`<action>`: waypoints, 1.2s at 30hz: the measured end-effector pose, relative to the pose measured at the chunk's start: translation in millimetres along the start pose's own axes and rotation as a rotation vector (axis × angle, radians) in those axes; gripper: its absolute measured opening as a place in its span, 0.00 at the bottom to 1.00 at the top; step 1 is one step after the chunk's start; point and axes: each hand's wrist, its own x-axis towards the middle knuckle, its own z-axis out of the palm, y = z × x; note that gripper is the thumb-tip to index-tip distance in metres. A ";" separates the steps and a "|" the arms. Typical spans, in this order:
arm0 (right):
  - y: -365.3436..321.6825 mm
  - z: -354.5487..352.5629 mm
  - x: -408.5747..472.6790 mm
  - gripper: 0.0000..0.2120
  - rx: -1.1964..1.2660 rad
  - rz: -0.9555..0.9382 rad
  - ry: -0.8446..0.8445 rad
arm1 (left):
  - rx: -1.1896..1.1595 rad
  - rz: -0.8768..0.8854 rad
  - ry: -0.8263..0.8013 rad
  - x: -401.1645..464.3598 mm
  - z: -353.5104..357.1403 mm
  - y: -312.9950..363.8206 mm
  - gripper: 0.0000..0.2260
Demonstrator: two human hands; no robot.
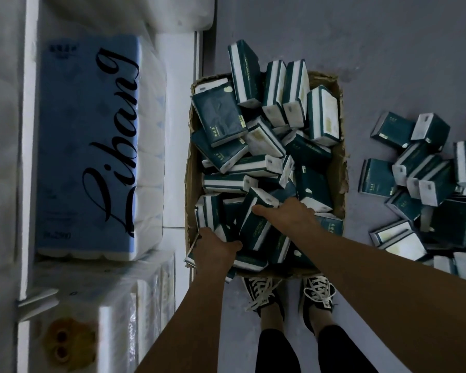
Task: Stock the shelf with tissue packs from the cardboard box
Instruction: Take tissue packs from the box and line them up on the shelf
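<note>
A cardboard box (339, 168) stands on the floor in front of my feet, heaped with several dark green and white tissue packs (221, 117). Both my hands reach down into its near end. My right hand (285, 214) grips a tilted green pack (256, 224), thumb on its left side. My left hand (215, 249) is curled over packs at the box's near left corner; its fingers are hidden behind the hand. The white shelf (30, 146) runs along the left edge of the view.
On the shelf lies a big blue "Libang" paper roll pack (86, 146), with white wrapped packs (145, 300) below it. A loose pile of green tissue packs (425, 184) covers the grey floor to the right. My black sneakers (288, 294) stand just behind the box.
</note>
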 end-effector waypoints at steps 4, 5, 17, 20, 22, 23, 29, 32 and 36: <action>-0.2 -3.8 -6.2 0.29 0.196 -0.010 0.013 | -0.105 -0.003 0.003 -4.8 1.3 1.6 0.34; 0.4 -8.1 -8.4 0.29 0.199 -0.008 0.023 | -0.146 -0.021 -0.005 -7.0 -0.1 4.1 0.35; 26.0 -100.1 -68.7 0.17 0.440 -0.218 -0.153 | -0.492 -0.088 -0.098 -74.0 -44.2 30.6 0.18; 34.1 -129.6 -96.6 0.12 0.418 -0.278 -0.195 | -0.583 -0.058 -0.142 -106.2 -50.2 37.5 0.18; 41.5 -155.4 -123.7 0.13 0.386 -0.308 -0.196 | -0.645 -0.046 -0.164 -143.7 -53.1 45.5 0.18; 44.5 -165.9 -132.7 0.14 0.366 -0.311 -0.205 | -0.675 -0.044 -0.169 -157.6 -53.6 48.8 0.18; 60.3 -222.0 -193.6 0.31 0.237 -0.311 -0.242 | -0.825 0.043 -0.171 -234.6 -64.2 65.1 0.25; 60.0 -240.1 -229.0 0.39 0.165 -0.339 -0.284 | -0.889 0.131 -0.232 -276.4 -71.8 74.4 0.27; 52.8 -255.0 -271.7 0.42 0.079 -0.395 -0.293 | -0.930 0.207 -0.269 -314.5 -78.9 82.0 0.28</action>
